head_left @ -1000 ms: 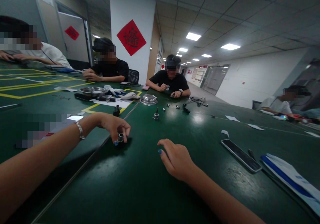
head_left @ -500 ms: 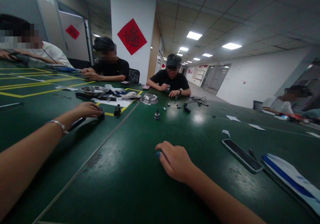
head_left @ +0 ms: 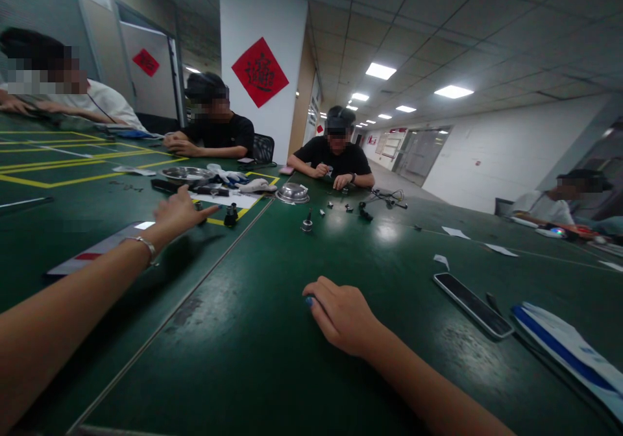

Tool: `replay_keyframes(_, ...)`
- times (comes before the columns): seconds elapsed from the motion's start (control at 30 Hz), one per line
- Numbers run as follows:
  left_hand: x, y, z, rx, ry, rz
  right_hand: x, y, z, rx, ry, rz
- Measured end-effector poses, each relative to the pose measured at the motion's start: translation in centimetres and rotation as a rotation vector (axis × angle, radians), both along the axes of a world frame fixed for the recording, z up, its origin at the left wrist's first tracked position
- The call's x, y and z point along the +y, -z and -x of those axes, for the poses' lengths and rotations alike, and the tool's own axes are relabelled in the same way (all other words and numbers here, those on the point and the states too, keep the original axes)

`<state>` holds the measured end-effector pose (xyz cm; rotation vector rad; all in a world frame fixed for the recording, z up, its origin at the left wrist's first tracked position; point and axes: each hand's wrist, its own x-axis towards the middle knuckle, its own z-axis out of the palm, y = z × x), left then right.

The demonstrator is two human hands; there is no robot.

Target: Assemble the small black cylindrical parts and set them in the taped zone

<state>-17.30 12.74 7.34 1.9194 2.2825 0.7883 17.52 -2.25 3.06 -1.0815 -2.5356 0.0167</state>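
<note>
From the head camera, a green table (head_left: 233, 371) spreads ahead. The left hand (head_left: 179, 217) reaches out over its left side, fingers apart, index finger pointing towards an upright black fitting (head_left: 230, 216). A second dark piece (head_left: 201, 216) sits just left of that, partly hidden by the fingers; contact cannot be told. The right hand (head_left: 343, 316) lies near the middle, fingers loosely bent, its palm hidden, so its grip cannot be told. Behind the fittings are a metal bowl (head_left: 187, 173) and gloves (head_left: 248, 185). Further right stand an upturned metal dish (head_left: 293, 193) and a small metal part (head_left: 306, 226). The left forearm overlaps a grey-and-red flat object (head_left: 92, 254). A phone (head_left: 472, 305) and blue-white packet (head_left: 569, 348) lie right. A person in black (head_left: 335, 157) sits opposite.
</note>
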Motion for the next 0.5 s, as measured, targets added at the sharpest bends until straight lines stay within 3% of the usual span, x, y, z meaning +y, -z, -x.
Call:
replay_keyframes(0.07,-0.8,-0.3,-1.2,0.166,-0.027,-0.107,0.0,0.0,0.0,-0.010,0.000,-0.002)
replay_keyframes(0.23,-1.3,0.4,-3.9,0.412,0.138,-0.203,0.1,0.1,0.0,-0.033,-0.005,-0.013)
replay_keyframes(0.5,2.1,3.3,-4.4,0.401,0.035,-0.094,0.1,-0.1,0.1,-0.113,-0.004,0.001)
